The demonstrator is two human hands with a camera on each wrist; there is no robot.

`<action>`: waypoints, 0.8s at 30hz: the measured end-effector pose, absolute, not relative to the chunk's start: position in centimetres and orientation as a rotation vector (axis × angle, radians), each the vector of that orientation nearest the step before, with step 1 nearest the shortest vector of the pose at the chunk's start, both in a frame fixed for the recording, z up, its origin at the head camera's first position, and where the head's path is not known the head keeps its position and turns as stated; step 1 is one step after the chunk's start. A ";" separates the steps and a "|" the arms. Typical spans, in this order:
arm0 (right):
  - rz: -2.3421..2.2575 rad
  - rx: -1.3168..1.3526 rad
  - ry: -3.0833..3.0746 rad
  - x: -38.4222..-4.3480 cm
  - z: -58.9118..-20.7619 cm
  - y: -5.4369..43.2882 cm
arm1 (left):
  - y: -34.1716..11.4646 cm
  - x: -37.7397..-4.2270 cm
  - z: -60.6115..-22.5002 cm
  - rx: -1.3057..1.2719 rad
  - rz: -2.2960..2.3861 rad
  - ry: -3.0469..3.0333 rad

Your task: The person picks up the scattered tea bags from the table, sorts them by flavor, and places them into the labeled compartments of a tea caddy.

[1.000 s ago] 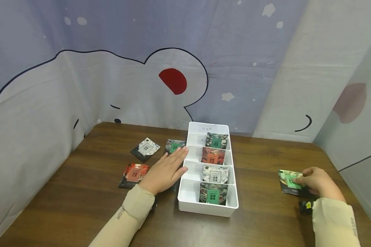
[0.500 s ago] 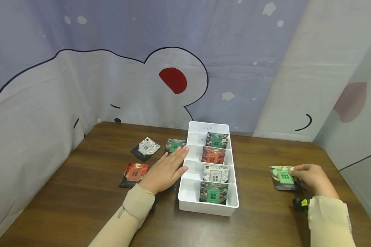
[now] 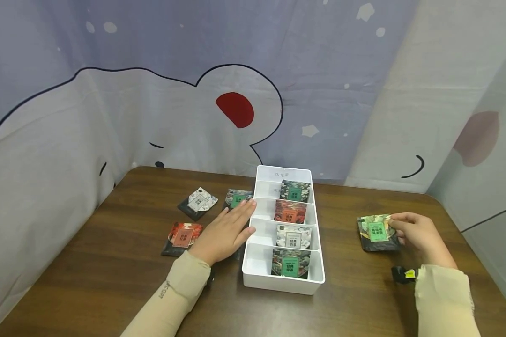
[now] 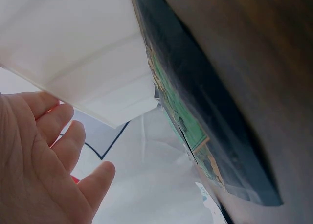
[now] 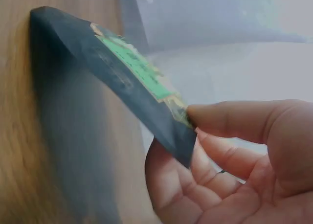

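My right hand (image 3: 419, 236) pinches a tea sachet (image 3: 377, 232), black with a green and yellow print, by its right edge. In the right wrist view the thumb and fingers grip one end of the sachet (image 5: 122, 82), which tilts over the wooden table. My left hand (image 3: 225, 231) lies with straight fingers against the left side of a white divided box (image 3: 284, 286). Inside the box, along its right side, stand a dark floral sachet (image 3: 295, 191), a red sachet (image 3: 290, 212), a white sachet (image 3: 293, 237) and a dark green sachet (image 3: 290, 263), in separate compartments.
Left of the box lie a white-and-black sachet (image 3: 198, 203), a red-and-black sachet (image 3: 183, 238) and a green-labelled sachet (image 3: 238, 198), partly behind my left hand. A printed curtain (image 3: 185, 117) hangs behind the wooden table (image 3: 109, 262).
My right hand has moved left and slightly away from me, bringing the green-and-yellow sachet toward the box and lifting it. The left hand and the box stay where they were.
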State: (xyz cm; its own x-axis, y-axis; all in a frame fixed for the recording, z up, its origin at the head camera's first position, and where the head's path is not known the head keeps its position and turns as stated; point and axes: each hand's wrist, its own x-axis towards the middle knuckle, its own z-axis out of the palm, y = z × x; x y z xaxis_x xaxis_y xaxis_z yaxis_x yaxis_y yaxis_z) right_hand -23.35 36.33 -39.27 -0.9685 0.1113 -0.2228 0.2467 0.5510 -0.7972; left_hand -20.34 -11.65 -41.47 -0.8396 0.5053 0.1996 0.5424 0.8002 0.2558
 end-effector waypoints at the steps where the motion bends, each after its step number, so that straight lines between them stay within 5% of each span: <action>1: -1.414 0.300 2.633 -23.4 -39.2 36.2 | -11.6 -20.3 -41.5 -0.838 -0.463 -2.864; 24: -1.794 0.129 2.577 -24.8 -38.3 31.8 | -11.6 -20.3 -41.5 -0.818 -0.433 -2.883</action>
State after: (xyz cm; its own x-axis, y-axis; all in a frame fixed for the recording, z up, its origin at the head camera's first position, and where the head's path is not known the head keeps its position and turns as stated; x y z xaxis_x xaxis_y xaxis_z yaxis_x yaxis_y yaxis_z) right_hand -24.78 31.83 -38.30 -0.9966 0.0679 -0.0461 0.0668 0.3445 -0.9364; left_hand -20.27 -11.64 -41.47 -0.8480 0.4967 0.1851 0.5291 0.8137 0.2406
